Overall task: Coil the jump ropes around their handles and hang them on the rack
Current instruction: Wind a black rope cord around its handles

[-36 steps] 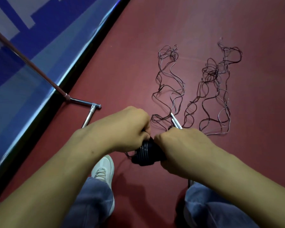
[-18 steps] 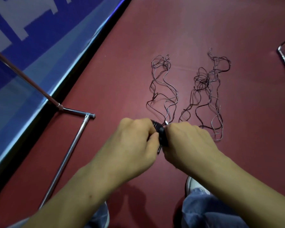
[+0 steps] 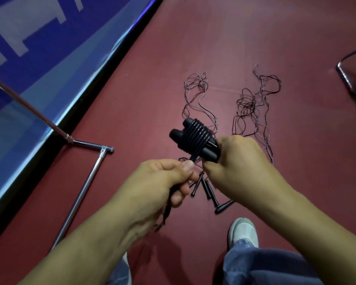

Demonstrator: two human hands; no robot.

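Note:
My right hand (image 3: 238, 169) grips a pair of black jump rope handles (image 3: 193, 137) held side by side, with black rope coiled in several turns around them. My left hand (image 3: 164, 182) pinches the free end of that rope just below the coil, and the tail hangs down past my palm. On the red floor beyond lie two loose thin jump ropes, one (image 3: 195, 99) in the middle and one (image 3: 255, 105) to its right. More black handles (image 3: 212, 192) lie on the floor under my hands. The chrome rack (image 3: 86, 175) has its base bar at the left.
A blue and white banner wall (image 3: 39, 58) runs along the left with a black strip at its foot. A dark metal frame (image 3: 351, 73) pokes in at the right edge. My white shoe (image 3: 243, 231) and jeans are at the bottom.
The hands have come apart: the right one lifted the coiled handles into plain view, and the left one dropped lower, pulling the rope end down. The view shifted, showing more floor.

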